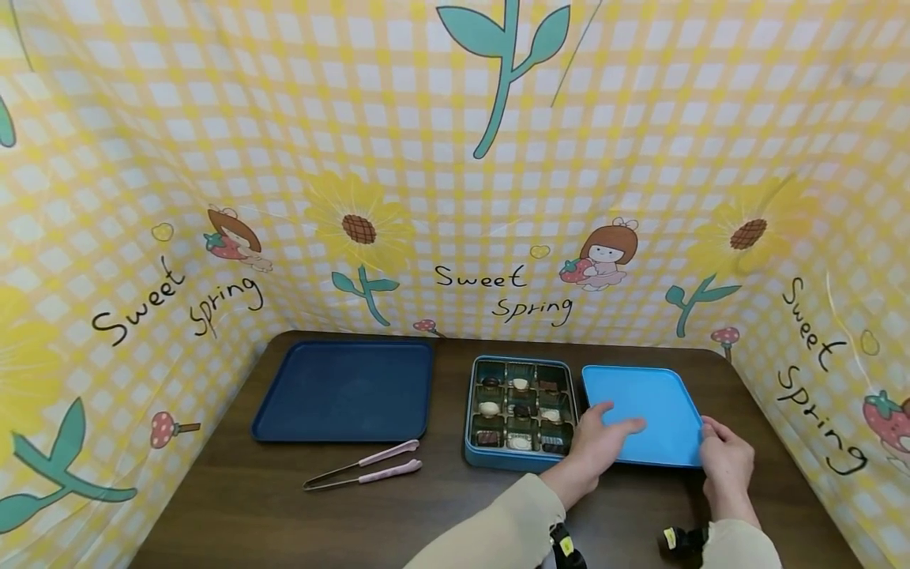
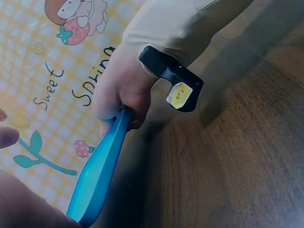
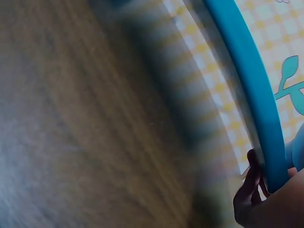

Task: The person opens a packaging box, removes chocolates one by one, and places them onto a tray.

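Note:
A light blue tray-like lid is to the right, seen almost edge-on in the left wrist view, with its shadow on the table. At its right edge, my right hand pinches the rim. My left hand is over the lid's near left part, thumb and index finger spread; contact is unclear, and its other fingers are hidden. Just left of that hand stands a blue square box with a gold compartment insert holding dark and white chocolates. In the right wrist view, the lid's blue rim runs down to the right hand's fingers.
On the left of the dark wooden table lies a navy tray. Tongs with pale pink handles lie in front of it. A yellow checked cloth hangs behind and along both sides.

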`<control>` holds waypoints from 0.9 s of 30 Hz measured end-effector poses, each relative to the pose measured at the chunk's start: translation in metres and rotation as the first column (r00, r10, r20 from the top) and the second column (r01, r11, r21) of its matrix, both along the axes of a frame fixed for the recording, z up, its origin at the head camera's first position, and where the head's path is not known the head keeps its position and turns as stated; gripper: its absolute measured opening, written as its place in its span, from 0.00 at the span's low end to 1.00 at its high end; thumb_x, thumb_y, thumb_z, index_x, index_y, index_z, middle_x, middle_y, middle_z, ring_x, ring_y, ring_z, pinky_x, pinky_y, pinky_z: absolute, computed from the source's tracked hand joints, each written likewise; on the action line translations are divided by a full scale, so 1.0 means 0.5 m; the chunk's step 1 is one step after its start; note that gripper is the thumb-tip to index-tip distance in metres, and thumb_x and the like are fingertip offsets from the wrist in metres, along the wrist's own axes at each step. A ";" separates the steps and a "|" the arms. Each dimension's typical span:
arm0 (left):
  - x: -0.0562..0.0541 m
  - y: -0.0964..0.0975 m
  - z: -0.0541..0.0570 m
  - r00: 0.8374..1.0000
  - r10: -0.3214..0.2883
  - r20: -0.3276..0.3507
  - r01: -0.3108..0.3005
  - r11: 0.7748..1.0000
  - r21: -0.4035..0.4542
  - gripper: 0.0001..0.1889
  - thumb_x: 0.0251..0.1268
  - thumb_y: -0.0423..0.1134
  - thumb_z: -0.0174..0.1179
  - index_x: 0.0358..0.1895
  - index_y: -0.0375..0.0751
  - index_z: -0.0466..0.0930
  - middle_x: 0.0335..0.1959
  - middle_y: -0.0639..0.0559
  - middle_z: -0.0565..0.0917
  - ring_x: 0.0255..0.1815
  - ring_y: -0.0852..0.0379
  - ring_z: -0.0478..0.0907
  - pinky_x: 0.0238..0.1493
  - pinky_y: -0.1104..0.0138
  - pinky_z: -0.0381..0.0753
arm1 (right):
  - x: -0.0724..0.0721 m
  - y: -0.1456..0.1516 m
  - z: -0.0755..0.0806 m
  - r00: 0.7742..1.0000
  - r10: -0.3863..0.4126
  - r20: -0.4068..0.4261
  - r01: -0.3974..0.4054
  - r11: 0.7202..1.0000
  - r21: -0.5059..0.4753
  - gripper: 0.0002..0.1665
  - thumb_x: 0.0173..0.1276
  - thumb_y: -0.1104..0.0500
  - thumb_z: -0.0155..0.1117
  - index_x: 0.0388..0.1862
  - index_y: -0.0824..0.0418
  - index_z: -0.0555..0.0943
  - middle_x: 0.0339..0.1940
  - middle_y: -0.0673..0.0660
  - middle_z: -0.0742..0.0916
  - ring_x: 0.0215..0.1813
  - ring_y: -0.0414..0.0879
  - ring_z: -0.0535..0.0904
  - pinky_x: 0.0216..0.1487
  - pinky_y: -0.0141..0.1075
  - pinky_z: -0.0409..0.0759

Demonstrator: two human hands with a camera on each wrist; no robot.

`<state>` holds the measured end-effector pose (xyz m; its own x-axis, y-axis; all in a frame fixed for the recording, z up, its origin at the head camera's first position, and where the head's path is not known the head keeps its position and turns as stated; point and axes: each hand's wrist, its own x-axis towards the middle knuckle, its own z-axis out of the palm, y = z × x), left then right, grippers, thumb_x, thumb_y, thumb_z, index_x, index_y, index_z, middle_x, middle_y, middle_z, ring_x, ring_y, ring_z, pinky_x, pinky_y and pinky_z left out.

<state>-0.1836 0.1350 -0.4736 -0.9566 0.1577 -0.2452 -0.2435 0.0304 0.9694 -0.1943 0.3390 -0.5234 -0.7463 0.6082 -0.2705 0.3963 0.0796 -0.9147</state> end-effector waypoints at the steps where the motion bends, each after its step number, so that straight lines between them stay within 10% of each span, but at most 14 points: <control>1: -0.001 0.002 -0.001 1.000 0.007 0.002 -0.007 1.000 -0.006 0.32 0.60 0.48 0.71 0.68 0.45 0.75 0.69 0.47 0.73 0.68 0.41 0.71 0.62 0.44 0.72 | 0.000 0.000 -0.003 1.000 0.005 0.005 -0.005 1.000 0.008 0.31 0.83 0.50 0.40 0.76 0.67 0.65 0.78 0.72 0.64 0.75 0.63 0.59 0.75 0.56 0.59; 27: -0.012 0.030 -0.029 0.999 0.004 0.041 0.000 0.995 -0.101 0.34 0.57 0.49 0.73 0.67 0.45 0.73 0.79 0.36 0.55 0.74 0.34 0.62 0.65 0.41 0.68 | 0.004 0.001 -0.022 0.994 0.042 0.097 -0.059 0.982 0.179 0.29 0.81 0.54 0.44 0.71 0.70 0.71 0.72 0.77 0.68 0.74 0.72 0.59 0.72 0.61 0.59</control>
<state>-0.1894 0.1501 -0.4883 -0.9455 0.1286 -0.2991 -0.2834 0.1270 0.9506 -0.1924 0.3396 -0.5342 -0.7541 0.6157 -0.2284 0.4696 0.2624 -0.8430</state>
